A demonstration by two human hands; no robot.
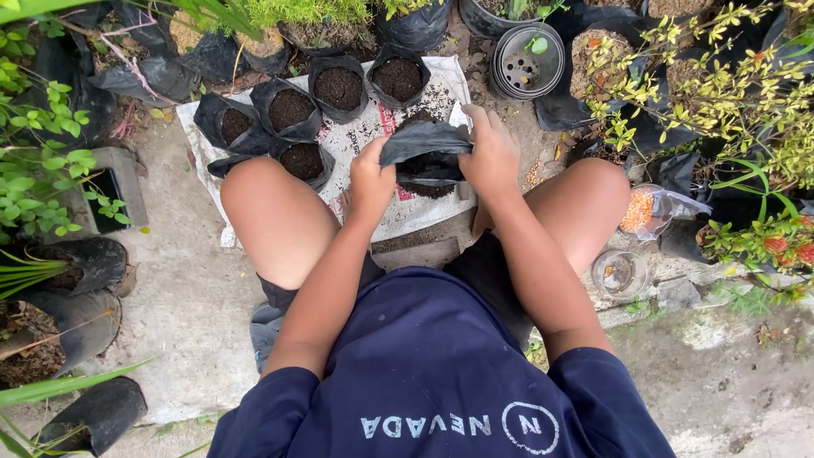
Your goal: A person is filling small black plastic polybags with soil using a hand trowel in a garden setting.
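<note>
1. I cannot see into the black plastic grow bag [426, 144] that both hands grip; its folded rim hides whatever it holds, and the fingertips of my left hand [371, 180] are tucked behind the plastic; the feet are hidden beneath the knees.
2. My left hand is clenched on the bag's near left rim, my right hand [492, 155] is spread over its right rim with the fingers bent down on the plastic; the hands are apart, one on each side of the bag, which sits near the right edge of the white woven sack [360, 136] spread on the ground.
3. The sack is a pale rectangle with a patch of red print partly buried under spilled dark soil; the print is too broken to make out.
4. Five soil-filled black grow bags [290, 110] stand along the sack's far and left edges, just beside one another.
5. Beyond the sack's far right corner stands a stack of grey plastic pots [527, 64] with holed bottoms; by the right knee lie a clear plastic bag of orange granules [640, 210] and a small clear glass jar [619, 273]; potted yellow-green shrubs [721, 93] crowd the right side, cut off by the frame.
</note>
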